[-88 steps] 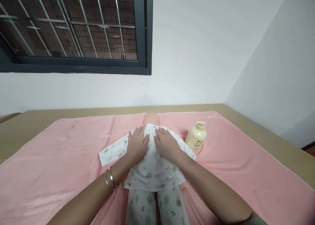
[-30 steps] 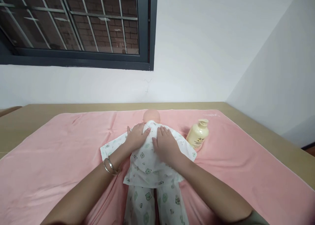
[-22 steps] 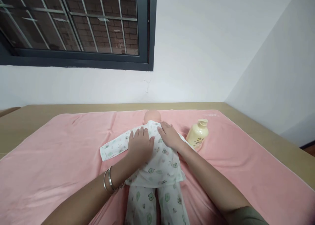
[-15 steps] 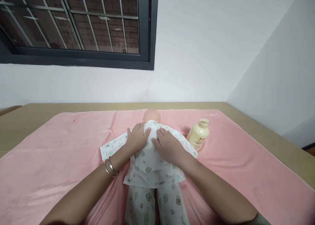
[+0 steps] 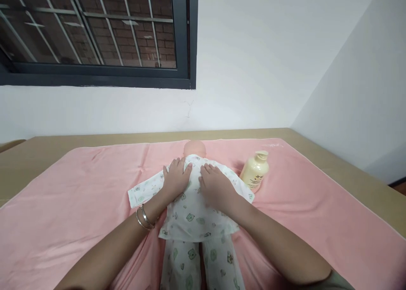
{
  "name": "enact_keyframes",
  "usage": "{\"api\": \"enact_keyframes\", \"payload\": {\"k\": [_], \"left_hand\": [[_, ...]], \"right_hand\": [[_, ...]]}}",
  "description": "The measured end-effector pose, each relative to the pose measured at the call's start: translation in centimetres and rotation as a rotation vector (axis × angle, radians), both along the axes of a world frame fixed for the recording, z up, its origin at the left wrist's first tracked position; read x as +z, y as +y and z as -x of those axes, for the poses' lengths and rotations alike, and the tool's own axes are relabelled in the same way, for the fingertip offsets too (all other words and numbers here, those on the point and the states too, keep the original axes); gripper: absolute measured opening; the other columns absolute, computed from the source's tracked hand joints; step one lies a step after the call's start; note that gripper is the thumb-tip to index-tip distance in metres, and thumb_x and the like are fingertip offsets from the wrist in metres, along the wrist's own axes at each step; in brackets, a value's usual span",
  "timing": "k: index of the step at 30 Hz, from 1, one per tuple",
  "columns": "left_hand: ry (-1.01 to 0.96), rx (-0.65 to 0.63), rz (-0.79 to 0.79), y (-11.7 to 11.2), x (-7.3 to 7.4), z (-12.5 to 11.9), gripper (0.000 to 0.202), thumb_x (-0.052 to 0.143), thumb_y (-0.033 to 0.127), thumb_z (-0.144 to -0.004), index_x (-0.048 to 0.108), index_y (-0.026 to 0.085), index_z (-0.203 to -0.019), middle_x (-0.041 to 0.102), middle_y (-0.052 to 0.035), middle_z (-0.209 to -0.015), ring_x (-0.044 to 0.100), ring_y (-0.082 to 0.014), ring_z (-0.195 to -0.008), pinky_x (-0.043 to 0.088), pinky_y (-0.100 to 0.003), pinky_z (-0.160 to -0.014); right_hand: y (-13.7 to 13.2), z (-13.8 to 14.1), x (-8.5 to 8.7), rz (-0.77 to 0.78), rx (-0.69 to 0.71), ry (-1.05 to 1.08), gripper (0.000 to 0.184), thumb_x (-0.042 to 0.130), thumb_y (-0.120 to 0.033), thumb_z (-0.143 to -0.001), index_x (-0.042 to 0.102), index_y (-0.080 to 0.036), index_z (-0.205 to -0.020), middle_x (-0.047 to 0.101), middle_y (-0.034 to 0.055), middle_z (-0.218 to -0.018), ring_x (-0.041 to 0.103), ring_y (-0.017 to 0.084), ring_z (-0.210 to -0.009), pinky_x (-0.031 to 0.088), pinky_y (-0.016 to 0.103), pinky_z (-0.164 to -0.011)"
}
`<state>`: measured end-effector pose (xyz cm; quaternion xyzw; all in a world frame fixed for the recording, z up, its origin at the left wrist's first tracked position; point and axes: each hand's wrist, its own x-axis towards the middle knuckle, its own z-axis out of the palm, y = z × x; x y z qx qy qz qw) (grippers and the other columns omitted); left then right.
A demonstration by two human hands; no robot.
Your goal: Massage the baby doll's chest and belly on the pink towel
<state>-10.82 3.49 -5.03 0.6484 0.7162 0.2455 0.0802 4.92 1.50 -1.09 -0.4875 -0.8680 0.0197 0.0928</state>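
Note:
A baby doll (image 5: 194, 147) lies along the middle of a pink towel (image 5: 79, 197), head away from me, dressed in a white printed top (image 5: 196, 214) and matching trousers (image 5: 190, 264). My left hand (image 5: 175, 178) lies flat on the doll's upper body at its left shoulder, fingers stretched out. Two bangles circle that wrist. My right hand (image 5: 215, 186) rests flat beside it on the right side of the top, fingers spread. Neither hand holds anything. The doll's left sleeve (image 5: 144, 190) sticks out sideways.
A cream pump bottle (image 5: 255, 171) leans on the towel just right of the doll. The towel covers a tan table (image 5: 345, 171) set against a white wall, under a barred window (image 5: 95, 32). Another wall closes the right side.
Both hands have been sliding over the doll's top: the left moved down and the right up, then both returned side by side near the shoulders. The bottle stayed put.

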Motion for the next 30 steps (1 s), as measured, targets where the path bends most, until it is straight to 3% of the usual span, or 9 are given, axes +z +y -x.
{"api": "enact_keyframes", "payload": {"k": [5,10,19,25,30], "left_hand": [[-0.083,0.046,-0.147,0.1,-1.3,-0.6,0.047,0.032,0.044,-0.095,0.049,0.022,-0.133,0.053,-0.0121,-0.14,0.044,-0.0285,-0.133,0.015,-0.061,-0.115],[-0.127,0.045,-0.227,-0.1,-1.6,-0.7,0.039,0.04,0.041,-0.094,0.053,0.025,-0.127,0.058,-0.0118,-0.134,0.048,-0.0288,-0.128,0.018,-0.061,-0.114],[-0.221,0.044,-0.243,0.0,-1.8,-0.5,0.038,0.041,0.039,-0.092,0.055,0.025,-0.124,0.058,-0.0109,-0.133,0.047,-0.0283,-0.129,0.014,-0.059,-0.115],[-0.401,0.026,-0.328,-0.3,-2.1,-0.1,0.033,0.035,0.033,-0.092,0.059,0.026,-0.113,0.064,-0.0071,-0.123,0.052,-0.0254,-0.121,0.017,-0.055,-0.116],[-0.522,0.036,-0.501,-0.4,-2.9,0.3,0.035,0.032,0.032,-0.093,0.06,0.023,-0.112,0.06,-0.0085,-0.125,0.049,-0.0237,-0.124,0.03,-0.046,-0.112]], "right_hand": [[3.2,0.2,-1.9,0.029,-0.152,0.171,0.059,0.027,-0.044,-0.101,0.037,-0.005,-0.144,0.034,0.0219,-0.152,0.026,0.033,-0.143,0.021,0.05,-0.115],[3.8,0.4,-3.4,-0.025,-0.157,0.239,0.057,0.029,-0.045,-0.1,0.04,-0.009,-0.143,0.037,0.0196,-0.151,0.028,0.031,-0.142,0.019,0.051,-0.115],[3.6,0.1,-3.7,-0.027,-0.142,0.45,0.049,0.036,-0.038,-0.098,0.049,-0.012,-0.137,0.043,0.0157,-0.148,0.031,0.03,-0.141,0.018,0.053,-0.116],[2.4,-0.2,-2.3,-0.187,-0.002,0.737,0.044,0.037,-0.025,-0.093,0.051,-0.018,-0.134,0.039,0.0093,-0.152,0.032,0.023,-0.141,0.03,0.044,-0.114],[0.6,0.7,-2.0,-0.146,0.232,0.376,0.049,0.046,-0.03,-0.091,0.049,-0.014,-0.138,0.043,0.0141,-0.149,0.027,0.031,-0.143,0.021,0.056,-0.115]]}}
